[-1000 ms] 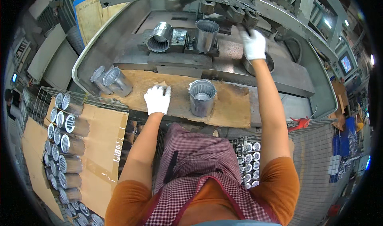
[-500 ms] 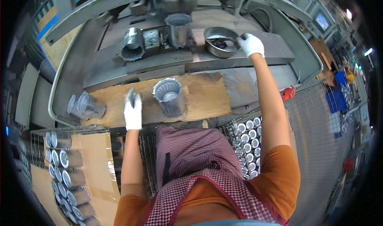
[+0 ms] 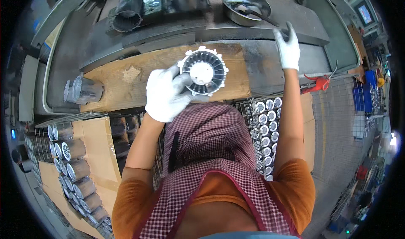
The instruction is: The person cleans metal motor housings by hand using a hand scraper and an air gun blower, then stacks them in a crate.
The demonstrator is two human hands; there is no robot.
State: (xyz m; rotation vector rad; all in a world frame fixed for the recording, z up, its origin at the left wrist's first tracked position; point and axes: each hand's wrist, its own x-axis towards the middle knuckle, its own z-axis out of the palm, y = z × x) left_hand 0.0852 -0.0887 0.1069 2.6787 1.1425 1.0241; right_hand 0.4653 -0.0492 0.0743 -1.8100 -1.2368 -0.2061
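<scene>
My left hand (image 3: 165,94), in a white glove, grips a silver finned metal housing (image 3: 202,72) above the wooden board (image 3: 236,70). The housing's ribbed open end faces up, showing a round disc at its centre. My right hand (image 3: 288,49), also gloved in white, is raised on the right with fingers apart and nothing in it. Just beyond its fingertips, a dark handle (image 3: 266,18) sticks out over the rim of a metal bowl (image 3: 231,16). Dark and pale stuff lies inside the bowl; the handle's far end is unclear.
Two more housings (image 3: 87,90) lie at the board's left end. A dark ribbed cylinder (image 3: 126,20) sits on the machine bed (image 3: 168,34). Stacked cylinders (image 3: 76,150) fill a cardboard-lined cage at lower left; another wire rack (image 3: 263,131) stands right. A red air gun (image 3: 318,83) hangs at the bench's right edge.
My left hand has taken the housing from the board and lifted it, turning its open end up. My right hand has let go of the handle at the bowl and drawn back.
</scene>
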